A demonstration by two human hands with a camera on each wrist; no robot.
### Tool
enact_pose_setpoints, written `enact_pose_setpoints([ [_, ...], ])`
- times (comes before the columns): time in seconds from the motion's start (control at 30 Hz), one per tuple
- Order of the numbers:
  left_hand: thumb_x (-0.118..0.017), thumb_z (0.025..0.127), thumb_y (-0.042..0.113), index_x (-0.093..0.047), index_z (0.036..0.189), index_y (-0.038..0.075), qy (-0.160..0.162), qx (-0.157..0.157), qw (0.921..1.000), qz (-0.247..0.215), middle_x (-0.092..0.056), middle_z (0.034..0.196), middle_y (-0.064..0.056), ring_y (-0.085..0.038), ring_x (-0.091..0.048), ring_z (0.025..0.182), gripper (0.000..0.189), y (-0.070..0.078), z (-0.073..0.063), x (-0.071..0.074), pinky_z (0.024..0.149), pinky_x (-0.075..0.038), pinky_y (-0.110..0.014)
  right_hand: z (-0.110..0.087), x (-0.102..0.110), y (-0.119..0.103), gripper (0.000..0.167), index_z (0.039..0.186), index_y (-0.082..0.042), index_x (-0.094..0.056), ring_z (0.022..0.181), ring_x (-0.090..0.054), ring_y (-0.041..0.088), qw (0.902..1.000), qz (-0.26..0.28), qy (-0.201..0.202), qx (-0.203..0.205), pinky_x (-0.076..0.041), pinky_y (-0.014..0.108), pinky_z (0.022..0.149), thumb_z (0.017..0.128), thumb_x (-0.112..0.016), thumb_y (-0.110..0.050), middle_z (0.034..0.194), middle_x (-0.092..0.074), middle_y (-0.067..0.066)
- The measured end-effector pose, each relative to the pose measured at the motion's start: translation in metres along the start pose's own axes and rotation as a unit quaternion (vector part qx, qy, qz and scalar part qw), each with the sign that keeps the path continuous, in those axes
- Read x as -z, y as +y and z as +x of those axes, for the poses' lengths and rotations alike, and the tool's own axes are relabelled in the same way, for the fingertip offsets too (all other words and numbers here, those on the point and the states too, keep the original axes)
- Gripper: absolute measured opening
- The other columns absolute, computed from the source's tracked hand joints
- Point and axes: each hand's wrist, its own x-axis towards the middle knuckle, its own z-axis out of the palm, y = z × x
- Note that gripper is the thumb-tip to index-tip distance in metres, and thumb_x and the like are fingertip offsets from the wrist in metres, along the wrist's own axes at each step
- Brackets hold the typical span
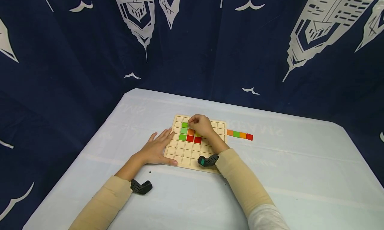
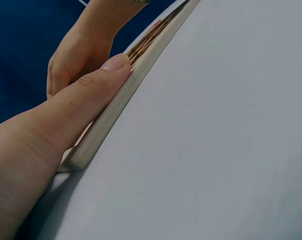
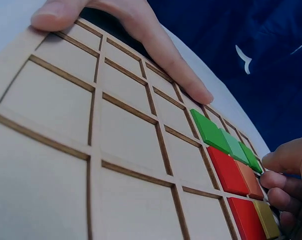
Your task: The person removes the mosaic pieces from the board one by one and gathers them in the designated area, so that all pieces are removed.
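A wooden grid board (image 1: 187, 153) lies on the table, with coloured square tiles in its cells. My left hand (image 1: 157, 150) is spread along its left side, thumb resting on the near edge. In the left wrist view, that thumb (image 2: 86, 97) overlaps the board's rim. My right hand (image 1: 201, 125) reaches over the far part, fingertips bent together right at the far green tile (image 3: 250, 156). I cannot tell whether a tile is between them. Around it sit a light green tile (image 3: 233, 145), a nearer green tile (image 3: 208, 130), an orange tile (image 3: 248, 179), two red tiles (image 3: 225, 170) and a yellow tile (image 3: 265, 220).
Right of the board, a short row of tiles lies on the white table (image 1: 300, 170): orange (image 1: 229, 132), green (image 1: 236, 134), another orange (image 1: 243, 135) and red (image 1: 249, 137). A dark blue patterned curtain (image 1: 192, 56) hangs behind the table.
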Motion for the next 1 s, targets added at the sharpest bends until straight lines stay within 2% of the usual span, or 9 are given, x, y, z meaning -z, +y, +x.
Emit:
enact_pose_setpoints([
  [0.47, -0.065, 0.069, 0.079, -0.012, 0.157, 0.006, 0.008, -0.010, 0.9999, 0.001, -0.002, 0.163, -0.009, -0.025, -0.002, 0.149, 0.126, -0.0009, -0.0002, -0.0002, 0.115, 0.002, -0.055, 0.0000, -0.0029, -0.0025, 0.018, 0.104, -0.003, -0.070, 0.076, -0.054, 0.017, 0.9993, -0.024, -0.018, -0.021, -0.045, 0.030, 0.074, 0.089, -0.070, -0.013, 0.084, -0.061, 0.004],
  [0.77, -0.066, 0.069, 0.078, -0.013, 0.156, 0.005, 0.008, -0.011, 0.9999, -0.002, -0.003, 0.163, -0.011, -0.027, -0.002, 0.149, 0.125, 0.0006, -0.0005, 0.0017, 0.115, 0.001, -0.056, 0.0008, -0.0042, -0.0014, 0.017, 0.103, -0.003, -0.070, 0.075, -0.054, 0.017, 0.9992, -0.034, -0.015, -0.015, -0.045, 0.030, 0.073, 0.089, -0.071, -0.013, 0.084, -0.061, 0.003],
  [1.0, -0.067, 0.069, 0.077, -0.012, 0.157, 0.006, 0.008, -0.009, 0.9999, -0.003, -0.002, 0.163, -0.009, -0.024, -0.001, 0.149, 0.125, -0.0003, -0.0002, 0.0005, 0.115, 0.002, -0.055, -0.0006, -0.0049, 0.0005, 0.015, 0.101, -0.005, -0.068, 0.079, -0.058, 0.019, 0.9999, -0.014, -0.003, -0.010, -0.048, 0.032, 0.074, 0.088, -0.072, -0.010, 0.089, -0.063, 0.005],
])
